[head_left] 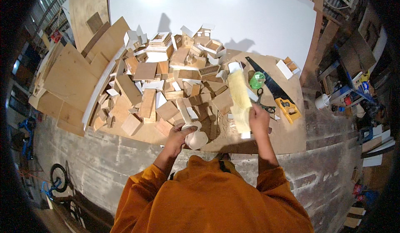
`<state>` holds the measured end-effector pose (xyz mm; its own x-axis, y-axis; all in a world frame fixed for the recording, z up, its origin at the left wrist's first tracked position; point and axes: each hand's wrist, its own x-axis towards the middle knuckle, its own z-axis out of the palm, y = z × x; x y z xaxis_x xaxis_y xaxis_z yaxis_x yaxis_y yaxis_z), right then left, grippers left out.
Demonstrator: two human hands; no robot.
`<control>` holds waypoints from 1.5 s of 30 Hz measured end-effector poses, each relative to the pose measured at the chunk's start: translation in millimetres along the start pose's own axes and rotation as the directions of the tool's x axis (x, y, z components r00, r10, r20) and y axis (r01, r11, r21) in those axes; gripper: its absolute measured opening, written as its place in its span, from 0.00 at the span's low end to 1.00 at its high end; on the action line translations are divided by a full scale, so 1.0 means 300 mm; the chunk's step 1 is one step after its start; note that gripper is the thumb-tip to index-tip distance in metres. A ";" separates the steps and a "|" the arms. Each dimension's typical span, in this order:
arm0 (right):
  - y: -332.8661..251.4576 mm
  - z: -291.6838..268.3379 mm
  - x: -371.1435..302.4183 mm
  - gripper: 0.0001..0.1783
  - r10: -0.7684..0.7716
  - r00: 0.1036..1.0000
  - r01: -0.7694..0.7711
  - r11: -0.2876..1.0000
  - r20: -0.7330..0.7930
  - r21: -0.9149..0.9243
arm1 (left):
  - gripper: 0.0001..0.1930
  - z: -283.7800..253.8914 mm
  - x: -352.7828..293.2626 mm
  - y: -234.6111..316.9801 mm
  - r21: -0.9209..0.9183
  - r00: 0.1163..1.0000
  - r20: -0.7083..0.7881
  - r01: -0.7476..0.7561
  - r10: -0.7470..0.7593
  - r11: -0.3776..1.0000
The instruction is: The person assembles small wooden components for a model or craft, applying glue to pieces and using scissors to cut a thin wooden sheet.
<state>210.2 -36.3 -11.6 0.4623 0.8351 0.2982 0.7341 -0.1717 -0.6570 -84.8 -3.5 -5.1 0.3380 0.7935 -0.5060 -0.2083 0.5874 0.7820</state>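
My left hand (179, 138) is closed around a pale piece with a rounded, lobed end (196, 139). A narrow pale strip rises from that end toward the wood pile; I cannot tell whether they are one piece. My right hand (259, 119) is closed at the right edge of a long, wrinkled yellow sheet (239, 93), whose material is unclear. White shows at both ends of the sheet. Just right of it lie a green tape roll (257, 80), black-handled scissors (266, 104) and a handsaw (288, 110) with a dark blade and yellow handle.
Small wooden blocks and offcuts (146, 71) are heaped on the brown worktable (291, 129), left and centre. A small white-sided box (288, 67) sits at the far right. A large white panel (208, 12) stands behind. Plywood sheets (71, 83) lean at the left.
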 end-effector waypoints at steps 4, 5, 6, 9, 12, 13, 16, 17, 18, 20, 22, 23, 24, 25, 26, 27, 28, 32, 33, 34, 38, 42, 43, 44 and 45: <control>0.153 -0.036 -0.002 0.10 0.204 0.971 -0.240 0.832 0.126 0.500 | 0.12 -0.016 0.016 -0.020 -0.054 0.998 0.040 -0.053 0.055 0.997; 0.168 -0.042 -0.012 0.10 0.275 0.931 -0.365 0.701 0.240 0.612 | 0.12 -0.014 0.010 -0.015 -0.053 0.999 0.034 -0.040 0.042 0.998; 0.181 -0.045 -0.020 0.10 0.316 0.902 -0.433 0.679 0.296 0.593 | 0.13 -0.009 0.007 -0.004 -0.052 0.999 0.030 -0.028 0.029 0.998; 0.147 -0.074 -0.051 0.09 0.209 0.869 -0.471 0.627 0.449 0.621 | 0.13 -0.008 0.024 -0.002 -0.082 0.999 0.011 -0.036 0.037 0.996; 0.236 -0.071 -0.048 0.10 0.157 0.915 -0.316 0.852 0.372 0.417 | 0.14 0.000 0.055 -0.011 -0.110 0.999 0.022 -0.040 0.043 0.993; 0.271 -0.073 -0.043 0.10 0.138 0.931 -0.245 0.924 0.339 0.295 | 0.14 0.004 0.064 -0.015 -0.118 0.999 0.013 -0.039 0.041 0.992; 0.275 -0.112 -0.016 0.10 0.177 0.945 -0.267 0.904 0.275 0.334 | 0.14 0.027 0.065 -0.002 -0.095 0.999 -0.033 -0.033 0.030 0.995; 0.272 -0.118 0.002 0.10 0.182 0.944 -0.286 0.866 0.276 0.409 | 0.14 0.017 0.072 -0.010 -0.101 0.998 -0.044 -0.050 0.045 0.994; 0.270 -0.130 0.019 0.10 0.184 0.929 -0.321 0.832 0.320 0.453 | 0.14 0.007 0.085 -0.024 -0.107 0.997 -0.055 -0.066 0.060 0.992; 0.253 -0.167 0.057 0.10 0.184 0.898 -0.390 0.753 0.400 0.529 | 0.14 0.015 0.088 -0.014 -0.065 0.998 -0.041 -0.047 0.044 0.997; 0.256 -0.156 0.071 0.10 0.200 0.875 -0.435 0.723 0.440 0.537 | 0.15 0.018 0.140 -0.046 0.002 0.997 -0.031 -0.072 0.072 0.997; 0.258 -0.150 0.080 0.09 0.206 0.865 -0.455 0.708 0.458 0.541 | 0.15 0.041 0.153 -0.040 0.035 0.996 -0.025 -0.087 0.088 0.996; 0.258 -0.148 0.088 0.10 0.214 0.852 -0.478 0.688 0.477 0.546 | 0.14 0.079 0.160 -0.044 -0.004 0.993 -0.070 -0.096 0.096 0.995; 0.257 -0.146 0.094 0.10 0.222 0.839 -0.502 0.668 0.497 0.550 | 0.14 0.100 0.172 -0.045 0.019 0.991 -0.078 -0.103 0.105 0.994; 0.259 -0.144 0.097 0.10 0.227 0.825 -0.525 0.644 0.517 0.555 | 0.13 0.114 0.182 -0.046 0.045 0.990 -0.088 -0.110 0.114 0.993; 0.283 -0.133 0.101 0.10 0.192 0.815 -0.534 0.614 0.547 0.581 | 0.12 0.121 0.188 -0.046 0.071 0.987 -0.098 -0.117 0.124 0.991; 0.322 -0.114 0.105 0.10 0.154 0.804 -0.544 0.582 0.574 0.605 | 0.12 0.120 0.197 -0.052 0.086 0.989 -0.106 -0.091 0.099 0.992; 0.292 -0.070 0.107 0.11 -0.007 0.785 -0.495 0.594 0.619 0.634 | 0.12 0.100 0.213 -0.064 0.123 0.996 -0.008 -0.090 0.092 0.988; 0.268 -0.063 0.118 0.11 -0.032 0.768 -0.496 0.601 0.640 0.626 | 0.12 0.100 0.206 -0.063 0.123 0.993 0.050 -0.117 0.111 0.986; 0.242 -0.059 0.131 0.12 -0.058 0.749 -0.498 0.608 0.660 0.619 | 0.11 0.113 0.201 -0.073 0.100 0.982 0.098 -0.173 0.163 0.980; 0.151 -0.069 0.185 0.11 -0.147 0.877 -0.125 0.849 0.457 0.514 | 0.13 0.191 0.141 0.002 0.047 0.960 0.224 -0.185 0.170 0.982; -0.057 -0.120 0.177 0.12 -0.242 0.910 0.057 0.878 0.337 0.475 | 0.17 0.168 0.122 -0.004 -0.091 0.957 0.206 -0.190 0.205 0.977; -0.088 -0.124 0.172 0.12 -0.259 0.906 0.083 0.883 0.334 0.461 | 0.18 0.155 0.116 -0.007 -0.129 0.954 0.214 -0.185 0.210 0.974; -0.103 -0.125 0.170 0.12 -0.318 0.914 0.162 0.856 0.254 0.490 | 0.19 0.162 0.114 -0.005 -0.172 0.950 0.230 -0.173 0.211 0.970; -0.105 -0.124 0.175 0.12 -0.306 0.915 0.150 0.863 0.263 0.483 | 0.19 0.168 0.108 -0.002 -0.196 0.950 0.223 -0.175 0.218 0.965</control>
<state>229.9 -6.4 50.5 0.0678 0.9540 0.2920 0.4622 0.2293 -0.8566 -27.3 13.9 -3.6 0.4806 0.8464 -0.2295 -0.4401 0.4591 0.7717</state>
